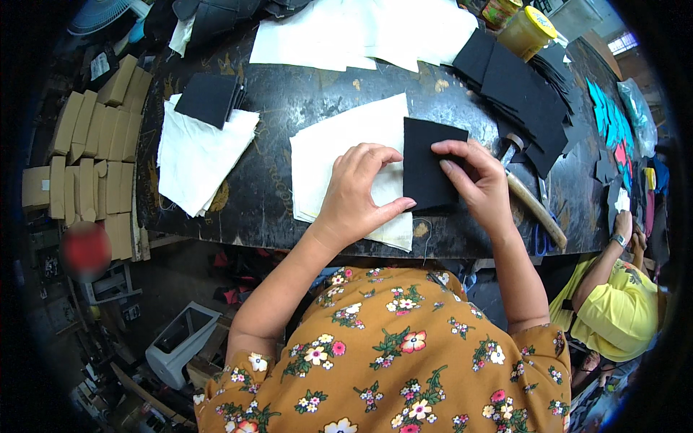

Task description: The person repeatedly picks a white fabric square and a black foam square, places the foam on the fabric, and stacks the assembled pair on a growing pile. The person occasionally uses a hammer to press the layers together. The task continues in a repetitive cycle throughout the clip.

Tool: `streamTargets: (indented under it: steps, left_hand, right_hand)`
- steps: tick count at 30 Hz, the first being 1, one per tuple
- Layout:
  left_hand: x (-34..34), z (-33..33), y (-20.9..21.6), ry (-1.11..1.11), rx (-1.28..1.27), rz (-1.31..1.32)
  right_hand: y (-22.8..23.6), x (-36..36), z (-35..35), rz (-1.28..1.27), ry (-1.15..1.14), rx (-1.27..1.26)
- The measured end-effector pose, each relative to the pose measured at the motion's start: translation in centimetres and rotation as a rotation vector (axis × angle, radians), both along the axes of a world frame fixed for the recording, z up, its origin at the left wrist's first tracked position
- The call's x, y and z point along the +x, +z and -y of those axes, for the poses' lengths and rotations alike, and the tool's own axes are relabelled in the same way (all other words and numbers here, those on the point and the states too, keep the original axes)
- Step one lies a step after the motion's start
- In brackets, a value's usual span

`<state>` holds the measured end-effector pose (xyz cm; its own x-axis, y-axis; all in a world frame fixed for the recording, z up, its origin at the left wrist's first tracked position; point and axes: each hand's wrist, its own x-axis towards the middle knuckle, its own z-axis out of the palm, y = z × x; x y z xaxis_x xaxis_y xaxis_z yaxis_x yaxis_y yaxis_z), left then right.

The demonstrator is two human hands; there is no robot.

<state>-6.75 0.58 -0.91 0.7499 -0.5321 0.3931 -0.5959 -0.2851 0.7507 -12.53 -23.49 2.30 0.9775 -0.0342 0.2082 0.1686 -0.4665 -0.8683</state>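
In front of me a black square piece of sheet material [432, 162] overlaps the right edge of a stack of white cloth pieces [325, 148]. My left hand [355, 189] lies over the white stack, thumb and index finger spread apart, their tips at the black piece's left edge. My right hand [478, 177] is at the opposite side, its thumb and bent index finger closed on the black piece. The other fingers of this hand are partly hidden. Just right of it lies a hammer [533, 206] with a wooden handle.
Another white cloth stack [202, 162] with black pieces [207, 99] on top sits to the left. Black pieces [516, 94] fan out at the right, near a yellow tub [525, 35]. White sheets [361, 32] cover the far side. A co-worker in yellow [617, 307] sits at right.
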Motion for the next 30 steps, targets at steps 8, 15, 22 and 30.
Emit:
streamTargets:
  steps: [8, 15, 22, 30]
  left_hand:
    - [-0.1, 0.0, -0.3, 0.035, 0.071, -0.002]
    - [-0.3, 0.0, -0.1, 0.010, 0.071, 0.015]
    - [-0.2, 0.0, 0.7, -0.048, 0.165, -0.006]
    - [-0.2, -0.1, 0.7, -0.029, 0.140, 0.014]
  right_hand:
    - [1.4, -0.4, 0.5, 0.055, 0.121, -0.060]
    - [0.5, 1.9, 1.1, -0.269, 0.037, 0.164]
    - [1.5, 2.2, 0.0, 0.217, -0.066, -0.698]
    - [1.1, 2.0, -0.6, 0.114, 0.157, -0.514]
